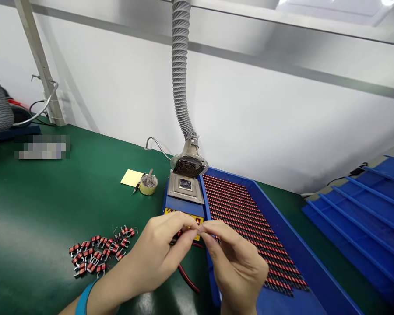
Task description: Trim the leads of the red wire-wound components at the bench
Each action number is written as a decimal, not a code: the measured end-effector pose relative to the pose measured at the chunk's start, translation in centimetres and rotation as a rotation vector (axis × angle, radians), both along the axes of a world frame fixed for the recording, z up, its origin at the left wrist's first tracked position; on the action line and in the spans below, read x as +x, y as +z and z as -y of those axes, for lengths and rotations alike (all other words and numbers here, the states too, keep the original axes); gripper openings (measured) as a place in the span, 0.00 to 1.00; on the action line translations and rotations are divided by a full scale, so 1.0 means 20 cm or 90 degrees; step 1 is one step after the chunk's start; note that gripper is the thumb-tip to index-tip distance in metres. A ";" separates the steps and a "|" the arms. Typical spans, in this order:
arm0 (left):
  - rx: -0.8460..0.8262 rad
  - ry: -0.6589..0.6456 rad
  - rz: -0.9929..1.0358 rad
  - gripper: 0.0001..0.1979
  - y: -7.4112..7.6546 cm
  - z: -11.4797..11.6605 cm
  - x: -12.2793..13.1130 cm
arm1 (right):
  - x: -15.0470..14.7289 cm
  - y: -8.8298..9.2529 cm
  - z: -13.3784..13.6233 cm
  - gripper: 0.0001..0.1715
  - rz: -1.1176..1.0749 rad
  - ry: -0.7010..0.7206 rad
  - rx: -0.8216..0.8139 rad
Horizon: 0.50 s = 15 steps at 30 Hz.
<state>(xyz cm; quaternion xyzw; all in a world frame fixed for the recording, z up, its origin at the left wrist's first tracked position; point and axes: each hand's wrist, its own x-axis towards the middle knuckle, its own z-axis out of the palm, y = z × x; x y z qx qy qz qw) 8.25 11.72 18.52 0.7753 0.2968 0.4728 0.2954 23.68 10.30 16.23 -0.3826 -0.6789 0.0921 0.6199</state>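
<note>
My left hand (164, 251), with a blue band at the wrist, pinches a small dark component (174, 239) that is mostly hidden by the fingers. My right hand (237, 262) is closed in a pinch, thumb and forefinger meeting the left fingertips. What lies between the right fingertips is too small to make out. Both hands are above the bench, in front of a solder pot (185, 184) with a shiny square surface. On the left lies a loose pile of red-and-black wire-leaded coils (96, 253). A blue tray (282, 218) on the right holds many similar parts in rows.
A fume hood (189, 165) on a grey flexible duct (180, 65) hangs just over the pot. Left of it are a yellow notepad (131, 177), a pen (137, 187) and a round tub (148, 186). A red cable (188, 280) crosses the green bench. Blue ribbed plastic (364, 227) stands far right.
</note>
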 end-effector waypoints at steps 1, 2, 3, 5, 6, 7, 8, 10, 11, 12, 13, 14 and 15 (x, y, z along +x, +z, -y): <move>-0.009 -0.008 0.003 0.06 0.00 0.00 0.00 | 0.00 0.00 0.00 0.20 0.028 0.003 0.035; -0.012 -0.014 0.002 0.06 0.00 0.00 0.00 | 0.00 0.00 0.00 0.21 0.048 0.002 0.064; -0.004 -0.017 -0.004 0.06 0.00 0.00 0.00 | -0.01 0.00 0.00 0.21 0.060 0.001 0.076; 0.051 -0.008 -0.039 0.06 0.00 -0.01 0.01 | -0.02 0.01 0.01 0.13 0.049 0.006 0.011; 0.093 0.003 -0.065 0.07 -0.01 -0.01 0.02 | -0.03 0.02 0.01 0.08 0.014 0.022 -0.059; 0.140 0.017 -0.091 0.08 -0.01 -0.01 0.02 | -0.03 0.02 0.01 0.09 -0.040 0.059 -0.141; 0.179 0.032 -0.111 0.08 -0.01 -0.01 0.03 | -0.04 0.03 0.01 0.13 -0.106 0.116 -0.220; 0.199 0.049 -0.112 0.08 -0.01 -0.01 0.03 | -0.04 0.05 0.00 0.19 -0.225 0.242 -0.293; 0.174 0.048 -0.094 0.08 -0.01 -0.01 0.03 | -0.04 0.05 0.00 0.19 -0.250 0.272 -0.278; 0.132 0.041 -0.072 0.07 0.00 -0.01 0.02 | -0.03 0.05 0.00 0.17 -0.242 0.261 -0.244; 0.083 0.030 -0.050 0.06 0.00 0.00 0.02 | -0.03 0.05 -0.01 0.12 -0.204 0.217 -0.194; 0.035 0.016 -0.032 0.06 0.01 0.00 0.01 | -0.02 0.04 -0.01 0.06 -0.147 0.159 -0.135; 0.000 0.003 -0.020 0.06 0.01 0.00 0.01 | -0.01 0.03 -0.01 0.08 -0.085 0.104 -0.075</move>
